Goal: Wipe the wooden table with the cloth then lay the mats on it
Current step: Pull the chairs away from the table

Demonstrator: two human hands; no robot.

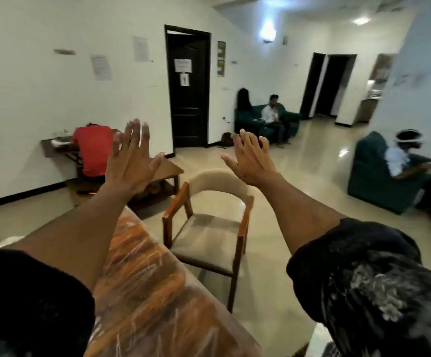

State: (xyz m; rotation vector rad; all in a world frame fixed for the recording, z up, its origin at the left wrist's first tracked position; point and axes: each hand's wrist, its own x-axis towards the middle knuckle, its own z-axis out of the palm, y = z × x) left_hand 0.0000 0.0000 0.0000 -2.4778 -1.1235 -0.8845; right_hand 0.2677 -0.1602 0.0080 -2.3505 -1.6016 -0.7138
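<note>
Head view: left hand [129, 166], right hand [250, 161] raised, fingers spread, empty; wooden table [152, 292] below them.

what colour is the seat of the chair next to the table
The chair's seat is beige-tan fabric in a reddish-brown wood frame; the head view shows it best.

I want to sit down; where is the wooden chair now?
In the head view, the chair stands at centre, right of the table and below the right hand.
</note>
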